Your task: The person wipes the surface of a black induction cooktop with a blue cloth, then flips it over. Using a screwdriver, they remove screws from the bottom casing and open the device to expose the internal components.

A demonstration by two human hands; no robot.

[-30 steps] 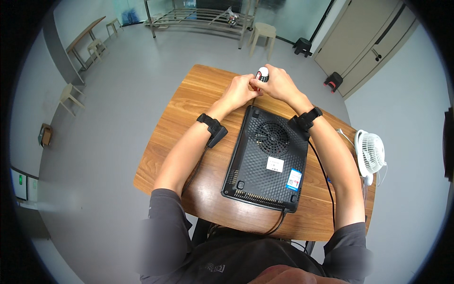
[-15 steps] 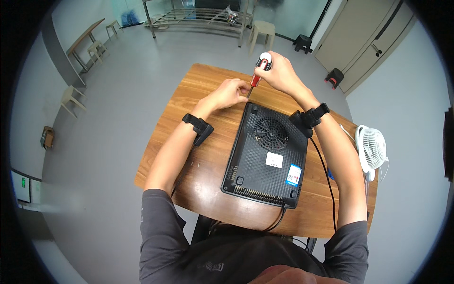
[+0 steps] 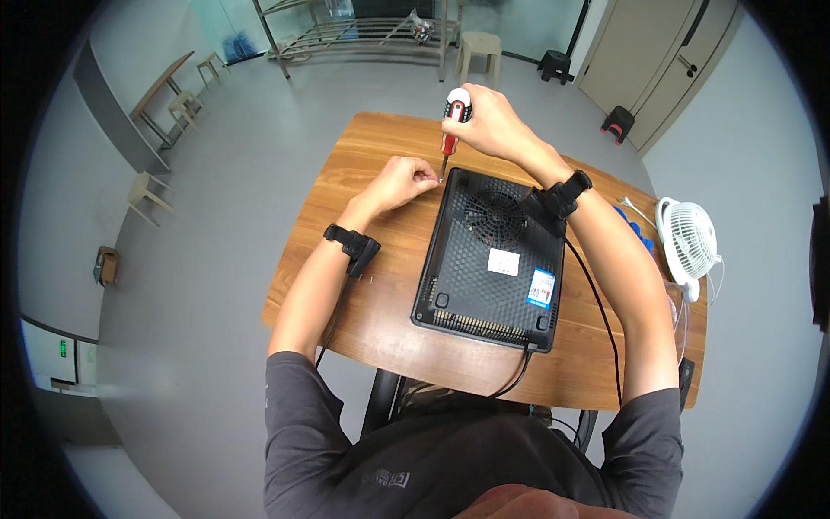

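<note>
On the wooden surface [image 3: 380, 320], a black appliance [image 3: 494, 255] is lying bottom-up, its vent grille facing the camera and its cord trailing off toward six o'clock. At its eleven o'clock corner, the right hand [image 3: 484, 121] is gripping a red-and-white screwdriver [image 3: 452, 121] upright, tip pointing down at that corner. Just beside the tip, toward nine o'clock, the left hand [image 3: 399, 182] is resting curled on the surface, fingers pinched near the screwdriver tip; whether they are holding anything is too small to tell. At three o'clock, a small white fan [image 3: 689, 238] is sitting near the surface's edge.

Grey floor [image 3: 216, 259], metal rack [image 3: 363, 35], stools [image 3: 478, 48], perhaps pale cabinet doors [image 3: 657, 69] behind.
</note>
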